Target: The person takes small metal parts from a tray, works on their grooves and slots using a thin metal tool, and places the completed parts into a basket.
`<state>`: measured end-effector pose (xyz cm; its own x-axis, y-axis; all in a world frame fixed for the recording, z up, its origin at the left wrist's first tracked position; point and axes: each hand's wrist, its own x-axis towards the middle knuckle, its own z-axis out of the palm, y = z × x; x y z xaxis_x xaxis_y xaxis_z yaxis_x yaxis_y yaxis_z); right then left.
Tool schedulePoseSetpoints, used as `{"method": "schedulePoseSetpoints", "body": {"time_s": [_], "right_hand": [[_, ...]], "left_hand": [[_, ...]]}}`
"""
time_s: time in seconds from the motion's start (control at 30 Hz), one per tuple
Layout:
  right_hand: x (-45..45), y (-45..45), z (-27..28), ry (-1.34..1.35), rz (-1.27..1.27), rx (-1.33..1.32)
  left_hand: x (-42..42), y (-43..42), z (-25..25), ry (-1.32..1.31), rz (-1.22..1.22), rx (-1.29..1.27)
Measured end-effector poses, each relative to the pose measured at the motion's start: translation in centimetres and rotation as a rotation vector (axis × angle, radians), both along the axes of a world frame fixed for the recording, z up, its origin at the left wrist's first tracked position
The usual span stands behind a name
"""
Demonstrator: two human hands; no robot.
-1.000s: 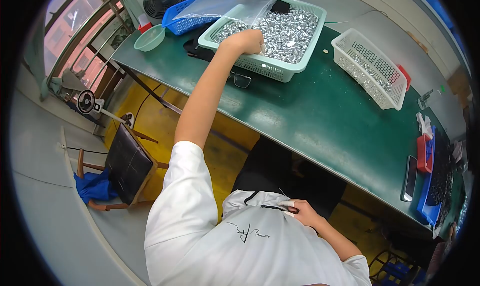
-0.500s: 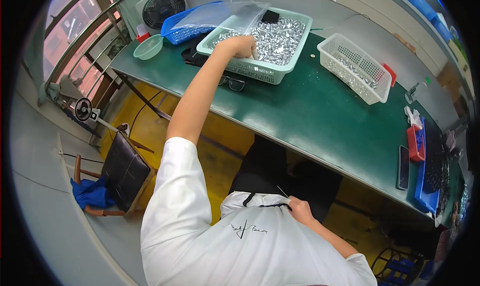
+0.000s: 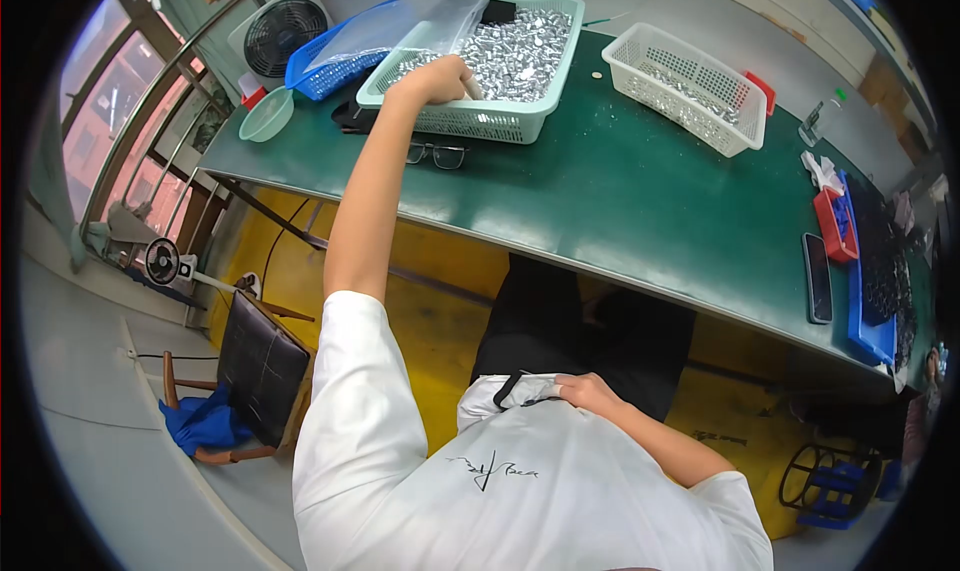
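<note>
My left hand [image 3: 435, 79] reaches over the near rim of a pale green basket [image 3: 545, 111], its fingers curled down at the small shiny metal parts [image 3: 515, 61] that fill it. The fingertips are partly hidden, so I cannot see what they hold. Down at my waist, my right hand [image 3: 592, 392] is closed on the gathered hem of my white shirt [image 3: 535, 386]. A dark strap shows beside it. A clear plastic bag [image 3: 400, 31] lies across the basket's left side, near a black item [image 3: 497, 12].
Glasses [image 3: 437, 156] lie in front of the basket on the green table [image 3: 600, 191]. A white basket [image 3: 690, 101] with fewer metal parts stands to the right. A phone [image 3: 817, 278], red box [image 3: 835, 226] and blue tray [image 3: 872, 331] sit far right. A chair [image 3: 265, 366] stands left.
The view has shifted a little. My left hand stays at the basket's near rim. My right hand has moved inward along the shirt hem, and a thin pale strand beside it no longer shows.
</note>
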<state>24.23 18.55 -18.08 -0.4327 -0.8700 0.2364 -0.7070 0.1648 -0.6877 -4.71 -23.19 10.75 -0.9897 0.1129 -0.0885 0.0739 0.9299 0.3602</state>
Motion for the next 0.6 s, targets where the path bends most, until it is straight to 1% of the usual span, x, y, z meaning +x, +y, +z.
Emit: {"method": "schedulePoseSetpoints", "body": {"time_s": [0.03, 0.07, 0.17, 0.2, 0.3, 0.33, 0.43, 0.53, 0.57, 0.6], "right_hand": [[-0.1, -1.1, -0.1, 0.029, 0.07, -0.013], [0.1, -2.1, -0.2, -0.014, 0.059, 0.014], [0.8, -3.9, 0.4, -0.161, 0.095, -0.046], [1.7, -4.4, -0.4, -0.258, 0.046, -0.139], [2.6, -3.5, -2.0, -0.133, 0.083, -0.176], [3.0, -3.4, -2.2, -0.148, 0.068, -0.295], [2.6, -1.7, -0.6, -0.031, 0.074, -0.189], [1.5, -1.2, -0.2, -0.028, 0.062, -0.223], [1.5, -1.3, -0.3, -0.065, 0.047, -0.275], [1.4, -1.2, -0.6, -0.053, 0.056, -0.235]], "left_hand": [[0.7, 0.4, 0.6, -0.004, 0.018, 0.0], [1.1, 0.8, 1.4, -0.004, 0.036, -0.001], [1.3, 1.1, 1.4, 0.035, 0.025, -0.06], [1.2, 0.9, 1.2, 0.035, 0.01, -0.049], [0.1, 0.2, 0.1, 0.065, 0.023, -0.078], [-0.2, 0.0, -0.6, 0.125, 0.061, -0.1], [-0.7, -0.7, -1.5, 0.152, 0.085, -0.038], [-1.2, -1.3, -1.8, 0.132, 0.08, -0.011], [-1.1, -1.7, -2.4, 0.125, 0.075, 0.008], [-1.0, -2.0, -2.3, 0.115, 0.07, 0.028]]}}
